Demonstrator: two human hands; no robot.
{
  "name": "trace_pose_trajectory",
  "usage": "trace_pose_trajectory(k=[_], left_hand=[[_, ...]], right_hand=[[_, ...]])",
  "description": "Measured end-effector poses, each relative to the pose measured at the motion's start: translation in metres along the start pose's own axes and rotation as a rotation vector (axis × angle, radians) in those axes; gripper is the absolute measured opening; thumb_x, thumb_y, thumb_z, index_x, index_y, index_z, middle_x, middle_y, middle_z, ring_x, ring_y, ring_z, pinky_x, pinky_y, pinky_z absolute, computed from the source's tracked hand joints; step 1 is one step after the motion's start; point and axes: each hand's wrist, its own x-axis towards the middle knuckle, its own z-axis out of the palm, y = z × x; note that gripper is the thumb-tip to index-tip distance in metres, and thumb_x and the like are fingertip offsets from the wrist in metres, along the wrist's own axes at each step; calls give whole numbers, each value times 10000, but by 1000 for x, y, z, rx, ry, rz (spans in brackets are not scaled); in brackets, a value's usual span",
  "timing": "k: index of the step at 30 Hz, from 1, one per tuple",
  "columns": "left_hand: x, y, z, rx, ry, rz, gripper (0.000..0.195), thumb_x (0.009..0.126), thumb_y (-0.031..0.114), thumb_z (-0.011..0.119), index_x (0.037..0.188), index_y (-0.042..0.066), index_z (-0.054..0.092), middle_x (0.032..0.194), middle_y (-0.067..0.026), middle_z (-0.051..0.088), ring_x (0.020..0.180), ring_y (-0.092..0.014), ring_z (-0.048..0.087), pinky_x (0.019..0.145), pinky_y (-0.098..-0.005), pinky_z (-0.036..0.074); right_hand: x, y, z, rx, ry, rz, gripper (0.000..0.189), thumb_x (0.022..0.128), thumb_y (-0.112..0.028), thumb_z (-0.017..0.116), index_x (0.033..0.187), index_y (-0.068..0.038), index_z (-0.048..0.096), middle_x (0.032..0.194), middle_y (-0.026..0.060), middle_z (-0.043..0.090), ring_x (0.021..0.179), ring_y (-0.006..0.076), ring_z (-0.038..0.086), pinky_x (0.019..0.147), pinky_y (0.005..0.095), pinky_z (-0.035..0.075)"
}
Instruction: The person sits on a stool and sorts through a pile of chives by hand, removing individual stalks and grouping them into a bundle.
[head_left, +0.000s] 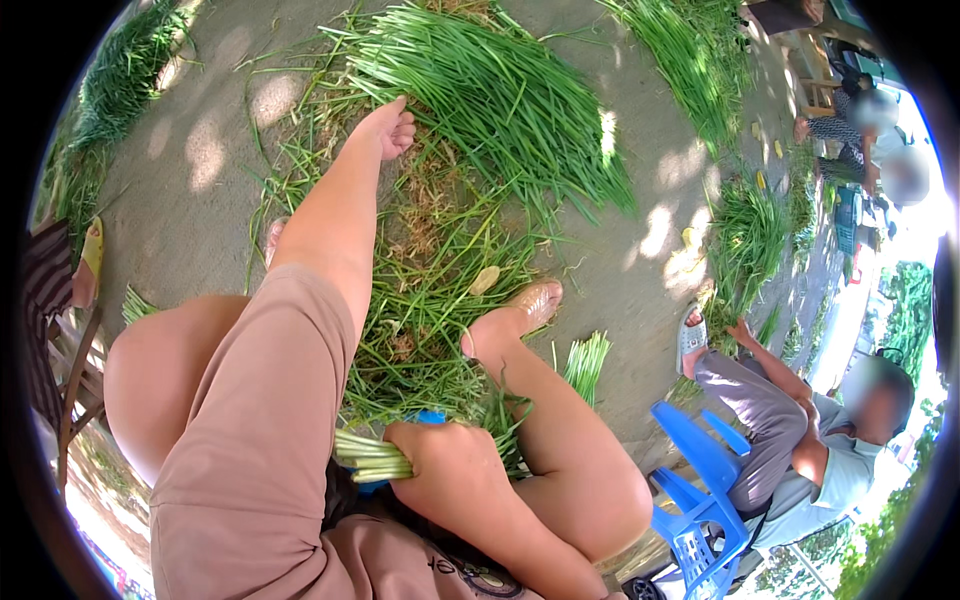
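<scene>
My left arm reaches forward, and my left hand (391, 129) is at the near left edge of a large heap of long chive-like greens (487, 97). Its fingers are curled; whether they pinch a stalk is hidden. Close to my lap, my right hand (450, 457) grips a bundle of greens (371, 457). Pale stem ends point left from the fist, and leafy ends show on its right. Between my feet lies a loose litter of green and yellowed leaves (427, 300). A cut bunch of stems (589, 364) rests beside my right leg.
A seated person (795, 435) by a blue plastic chair (705, 480) is at right, reaching to another pile of greens (746, 240). More piles lie at upper right (690, 60) and upper left (124, 82). A yellow-sandaled foot (90, 259) shows at left; other people sit far right.
</scene>
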Motion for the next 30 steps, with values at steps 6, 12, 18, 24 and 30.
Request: trace_pose_trajectory(k=[6, 12, 18, 24, 30], left_hand=[[-4, -9, -13, 63, 6, 121, 261, 1040, 363, 426, 872, 163, 420, 581, 38, 343, 463, -93, 248, 417, -256, 172], [-49, -51, -96, 22, 72, 125, 204, 1061, 354, 353, 1192, 272, 487, 653, 50, 440, 505, -77, 323, 440, -238, 257], [-116, -96, -113, 460, 1, 0, 404, 1066, 369, 312, 1467, 388, 351, 1126, 10, 679, 690, -70, 569, 575, -219, 418], [-175, -71, -52, 741, -251, 19, 419, 1045, 443, 330, 1444, 351, 420, 1126, 11, 698, 878, -85, 645, 713, -244, 485], [-249, -43, 30, 1317, -397, 214, 407, 1059, 399, 307, 1422, 307, 467, 1161, -32, 697, 956, -135, 669, 840, -282, 500]], right_hand=[[-6, 0, 0, 23, 142, -138, 224, 666, -40, 642, 890, -46, 632, 750, 151, 645, 739, 355, 625, 714, 447, 502], [-21, -16, 5, -51, 182, -221, 143, 707, -46, 641, 847, -44, 610, 740, 138, 624, 750, 345, 612, 729, 432, 483], [-36, -17, 14, -97, 173, -328, 106, 700, -35, 643, 802, -37, 614, 739, 134, 627, 747, 326, 600, 726, 423, 474], [-39, -1, 11, -13, 311, -419, 99, 647, 17, 634, 718, -31, 583, 702, 151, 601, 730, 358, 565, 721, 446, 462], [-45, 11, -36, 280, 695, -181, 152, 808, -144, 752, 886, -21, 713, 648, 78, 625, 575, 132, 589, 570, 322, 482]])
